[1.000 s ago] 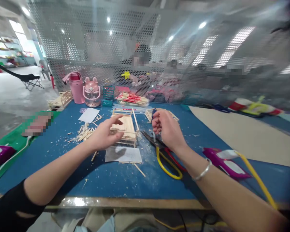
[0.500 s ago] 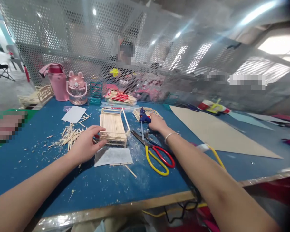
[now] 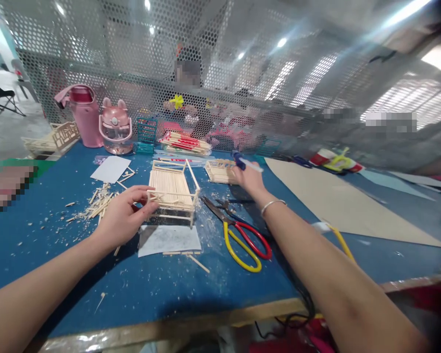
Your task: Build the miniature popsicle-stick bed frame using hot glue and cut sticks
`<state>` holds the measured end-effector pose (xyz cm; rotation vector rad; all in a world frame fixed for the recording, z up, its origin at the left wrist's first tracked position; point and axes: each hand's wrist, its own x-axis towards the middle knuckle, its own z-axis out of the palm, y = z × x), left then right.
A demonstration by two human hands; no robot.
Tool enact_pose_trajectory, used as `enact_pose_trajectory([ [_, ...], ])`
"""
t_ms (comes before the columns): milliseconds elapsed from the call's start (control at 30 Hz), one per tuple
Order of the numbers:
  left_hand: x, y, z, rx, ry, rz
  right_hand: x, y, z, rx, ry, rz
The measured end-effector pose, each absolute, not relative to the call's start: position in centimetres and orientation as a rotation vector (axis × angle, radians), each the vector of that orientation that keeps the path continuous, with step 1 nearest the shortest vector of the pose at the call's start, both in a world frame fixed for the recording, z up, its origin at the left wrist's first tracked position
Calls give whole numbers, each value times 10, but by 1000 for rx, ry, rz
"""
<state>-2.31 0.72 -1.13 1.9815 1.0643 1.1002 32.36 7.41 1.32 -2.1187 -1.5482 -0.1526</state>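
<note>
My left hand (image 3: 127,213) pinches the near left corner of a small wooden-stick frame (image 3: 171,189), shaped like a bed with a slatted base. A white paper piece (image 3: 171,239) lies just in front of that frame. Farther right, my right hand (image 3: 250,177) is closed around a blue glue gun (image 3: 238,161), raised beside a smaller stick frame (image 3: 220,171). Scissors with yellow and red handles (image 3: 238,235) lie between my arms, blades pointing away. Cut stick pieces (image 3: 103,203) are heaped left of the bed-like frame.
A pink bottle (image 3: 84,117) and a clear bottle (image 3: 116,130) stand at the back left. Bundled sticks (image 3: 185,142) lie near the perforated screen (image 3: 139,59). A large beige sheet (image 3: 341,201) covers the right side, with a yellow cable (image 3: 341,242) nearby.
My right hand has lifted the glue gun and turned it, uncovering more of the smaller frame. My left hand stays at the bed-like frame's corner. The view has shifted slightly.
</note>
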Motion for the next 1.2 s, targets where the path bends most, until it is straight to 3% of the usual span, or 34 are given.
enact_pose_trajectory([
  [167,-23,5,-10,1939,1078,1119,300,22,40,-1876,-1508,88],
  [233,-23,5,-10,1936,1081,1121,282,-15,50,-1551,-1496,370],
  [300,-22,4,-10,1936,1084,1123,266,-52,57,-1498,-1590,511],
  [500,-22,3,-8,1951,1108,1125,245,-106,46,-1464,-1832,546],
  [1200,-22,5,-9,1987,1099,1122,230,-94,37,-1548,-1898,536],
])
